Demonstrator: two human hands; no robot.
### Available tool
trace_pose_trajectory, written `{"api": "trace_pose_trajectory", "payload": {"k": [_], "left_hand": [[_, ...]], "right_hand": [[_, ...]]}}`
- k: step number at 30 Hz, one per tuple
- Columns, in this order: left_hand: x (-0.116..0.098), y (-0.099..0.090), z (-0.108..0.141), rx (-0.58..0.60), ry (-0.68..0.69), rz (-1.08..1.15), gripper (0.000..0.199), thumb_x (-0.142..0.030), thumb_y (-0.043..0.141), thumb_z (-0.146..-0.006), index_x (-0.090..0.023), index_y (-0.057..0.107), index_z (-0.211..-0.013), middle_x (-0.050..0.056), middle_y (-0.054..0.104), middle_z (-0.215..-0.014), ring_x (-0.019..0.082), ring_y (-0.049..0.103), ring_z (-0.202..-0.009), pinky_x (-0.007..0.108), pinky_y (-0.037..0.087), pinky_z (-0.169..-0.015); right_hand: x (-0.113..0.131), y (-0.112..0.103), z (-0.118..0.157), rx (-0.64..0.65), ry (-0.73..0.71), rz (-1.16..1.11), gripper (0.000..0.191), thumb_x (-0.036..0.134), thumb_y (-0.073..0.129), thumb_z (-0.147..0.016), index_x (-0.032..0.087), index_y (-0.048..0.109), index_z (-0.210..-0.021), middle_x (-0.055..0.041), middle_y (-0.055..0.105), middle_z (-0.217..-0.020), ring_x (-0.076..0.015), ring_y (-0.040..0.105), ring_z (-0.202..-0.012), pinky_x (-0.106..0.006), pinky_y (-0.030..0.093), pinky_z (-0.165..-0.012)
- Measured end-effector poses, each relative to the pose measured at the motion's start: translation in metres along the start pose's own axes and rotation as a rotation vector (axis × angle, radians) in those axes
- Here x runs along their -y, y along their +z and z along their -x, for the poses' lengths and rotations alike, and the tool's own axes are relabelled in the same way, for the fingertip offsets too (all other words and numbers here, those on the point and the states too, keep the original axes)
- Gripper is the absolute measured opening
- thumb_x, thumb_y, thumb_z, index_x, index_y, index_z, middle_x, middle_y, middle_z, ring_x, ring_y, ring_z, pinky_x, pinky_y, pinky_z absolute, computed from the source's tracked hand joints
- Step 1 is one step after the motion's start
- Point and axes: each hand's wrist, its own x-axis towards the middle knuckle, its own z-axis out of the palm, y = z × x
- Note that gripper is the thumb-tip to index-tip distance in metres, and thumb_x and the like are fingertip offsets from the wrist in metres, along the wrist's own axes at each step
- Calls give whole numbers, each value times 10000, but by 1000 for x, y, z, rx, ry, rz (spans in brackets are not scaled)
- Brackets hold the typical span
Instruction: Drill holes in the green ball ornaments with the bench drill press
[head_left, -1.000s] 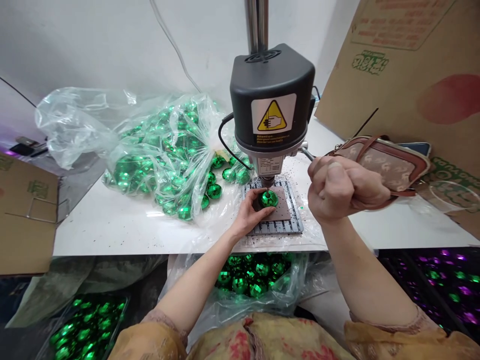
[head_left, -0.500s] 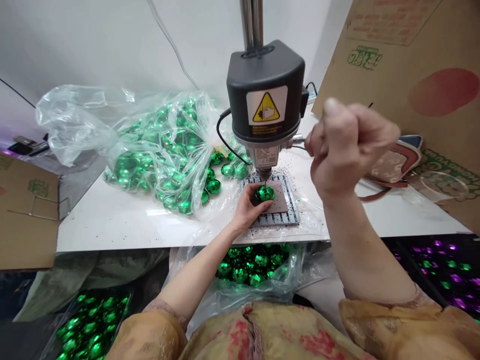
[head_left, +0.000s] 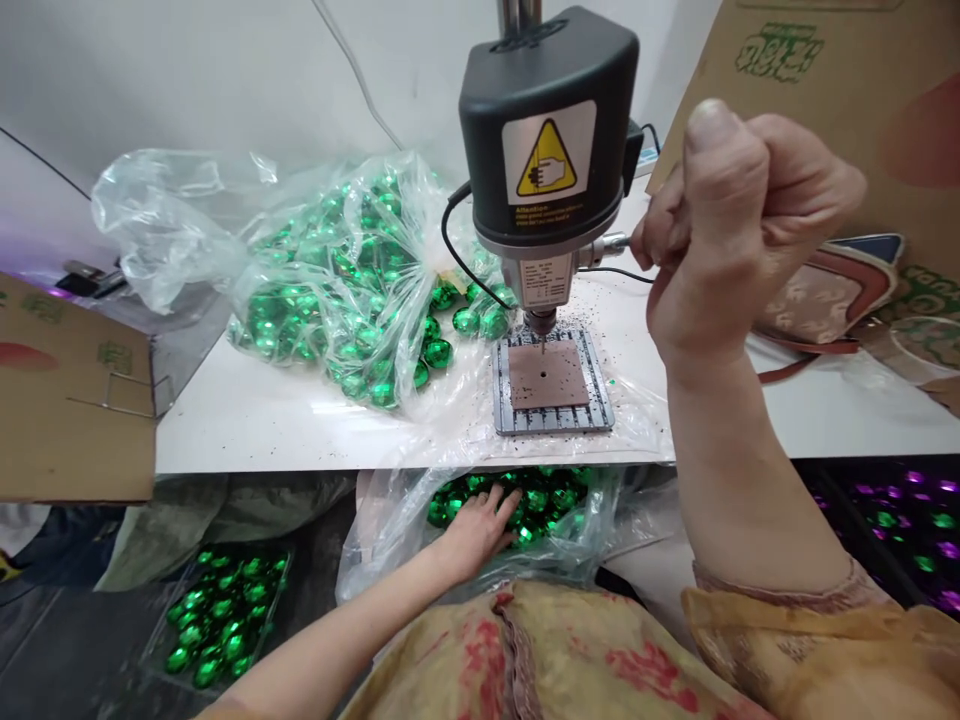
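My left hand (head_left: 480, 530) lies with its fingers spread over shiny green balls (head_left: 536, 505) in an open plastic bag below the table edge. Whether its fingertips grasp a ball cannot be told. My right hand (head_left: 724, 225) is closed around the handle (head_left: 613, 243) on the right side of a black drill press (head_left: 551, 130). Under the drill bit, a brown square pad (head_left: 566, 385) with a small dark hole rests on the grey metal base (head_left: 555, 422). No ball sits on the pad. Dark specks are scattered over the base and the table around it.
A clear bag of green balls (head_left: 322, 290) lies on the white table (head_left: 300, 430), with loose balls beside it. Cardboard boxes stand left (head_left: 67, 400) and right (head_left: 847, 110). A pouch (head_left: 825, 295) is at right. More green balls (head_left: 217, 620) fill a container at lower left.
My left hand has moved from the green ball under the drill down to the bag of balls. The ball is gone from the pad. The view has shifted, and the bit is clear of the pad.
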Motion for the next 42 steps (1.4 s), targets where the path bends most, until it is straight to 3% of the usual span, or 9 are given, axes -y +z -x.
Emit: {"api": "trace_pose_trajectory", "payload": {"k": [5, 8, 11, 15, 18, 23, 28, 35, 42], "left_hand": [[-4, -25, -8, -120, 128, 14, 381, -404, 665, -892, -330, 658, -1266, 105, 725, -1146, 324, 713, -836, 468, 572, -714], [9, -72, -33, -449, 208, 46, 225, -292, 561, -951, -305, 671, -1146, 79, 738, -1072, 273, 706, -856, 441, 584, -758], [39, -127, -76, -674, 66, 6, 317, -146, 429, -965, -236, 629, -1194, 128, 704, -1127, 311, 655, -1071, 522, 528, -951], [84, -176, -129, -533, -243, -163, 339, -75, 611, -809, -200, 666, -1119, 159, 677, -1091, 376, 574, -1145, 548, 458, -1001], [100, -189, -143, -464, -290, -118, 360, -81, 702, -744, -213, 689, -1078, 120, 659, -999, 348, 589, -1085, 489, 474, -958], [75, -188, -138, -779, -177, 619, 430, -340, 785, -778, -229, 612, -1155, 26, 652, -916, 175, 638, -785, 300, 530, -720], [24, -155, -144, -538, -174, 1326, 546, -545, 764, -789, -215, 559, -1172, 30, 695, -916, 136, 651, -644, 259, 507, -570], [7, -117, -169, -581, -123, 1151, 656, -569, 834, -743, -196, 618, -1238, 65, 734, -1027, 201, 689, -973, 328, 552, -851], [3, -111, -182, -561, -110, 1013, 664, -586, 855, -701, -184, 643, -1184, 72, 738, -1053, 156, 662, -816, 287, 548, -725]], "right_hand": [[2, -1, 2, -14, -10, -67, 441, 169, 633, -878, 224, 393, -511, 69, 337, -405, -80, 306, -345, -309, 169, -412], [4, -1, 3, -34, 3, -49, 448, 150, 618, -869, 224, 373, -502, 73, 325, -395, -75, 316, -337, -306, 163, -403], [6, -2, 3, -18, 23, -50, 450, 176, 647, -865, 218, 390, -498, 70, 336, -398, -68, 328, -342, -299, 179, -401], [7, -3, 3, -7, 26, -53, 480, 242, 700, -859, 205, 394, -490, 67, 339, -400, -54, 316, -347, -286, 195, -400], [7, -2, 3, -12, 36, -34, 522, 278, 701, -868, 200, 352, -488, 72, 317, -400, -43, 310, -353, -272, 186, -402], [5, -1, 4, -12, 29, -22, 503, 264, 673, -878, 198, 353, -496, 70, 316, -405, -43, 312, -372, -269, 189, -416], [4, -1, 5, -27, 33, -50, 474, 198, 629, -890, 189, 349, -508, 66, 322, -428, -36, 328, -383, -260, 192, -439], [9, -3, 5, 43, 49, 24, 556, 367, 653, -917, 199, 306, -516, 63, 281, -451, -45, 314, -408, -278, 198, -446], [10, -4, 7, 72, 59, 46, 528, 347, 580, -958, 177, 292, -549, 63, 252, -500, -7, 355, -429, -197, 232, -460]]}}
